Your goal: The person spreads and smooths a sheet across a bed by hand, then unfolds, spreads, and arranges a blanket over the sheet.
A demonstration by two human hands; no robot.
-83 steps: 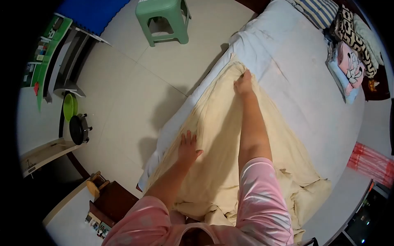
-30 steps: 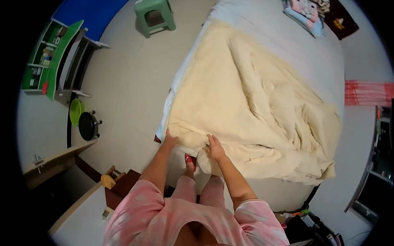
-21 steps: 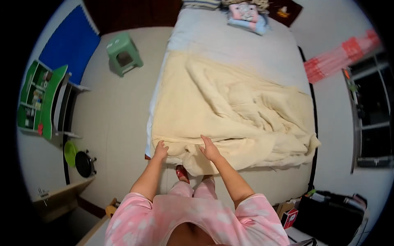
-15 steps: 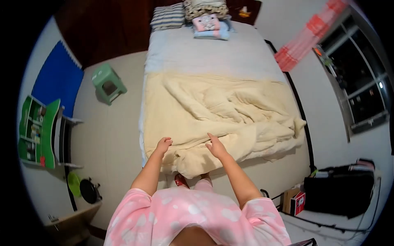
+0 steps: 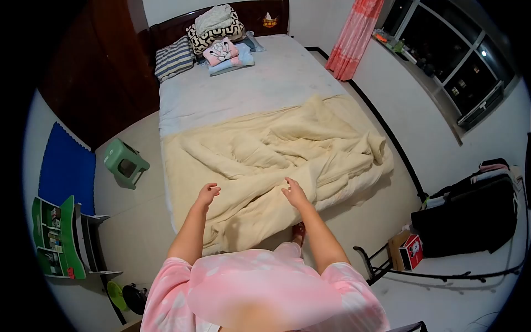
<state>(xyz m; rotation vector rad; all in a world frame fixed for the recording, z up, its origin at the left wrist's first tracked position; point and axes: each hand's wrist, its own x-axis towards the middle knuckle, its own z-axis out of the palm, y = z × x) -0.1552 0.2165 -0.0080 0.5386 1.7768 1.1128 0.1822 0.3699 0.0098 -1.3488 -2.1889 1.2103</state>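
Note:
A cream quilt [image 5: 249,152] lies rumpled over the lower half of the bed, with folds bunched toward its right side and its near edge hanging over the foot of the bed. My left hand [image 5: 209,195] hovers over the quilt's near left part, fingers loosely apart and nothing in them. Farther right, my right hand [image 5: 293,192] is over the bunched folds, thumb and fingers spread and holding nothing. Whether either hand brushes the cloth, I cannot tell. Beyond the quilt a pale sheet [image 5: 249,86] covers the mattress.
Toward the headboard [image 5: 166,30] lie a striped pillow [image 5: 176,58], patterned bedding [image 5: 213,36] and a folded pink cloth [image 5: 221,51]. A green stool [image 5: 126,163] stands left of the bed. On the right are a box [image 5: 410,252], a rack holding black cloth [image 5: 470,216] and a window [image 5: 442,50].
The view has shifted and turned, so the bed now appears slanted and the headboard shows more. My feet have moved. Both hands stay extended over the quilt, holding nothing.

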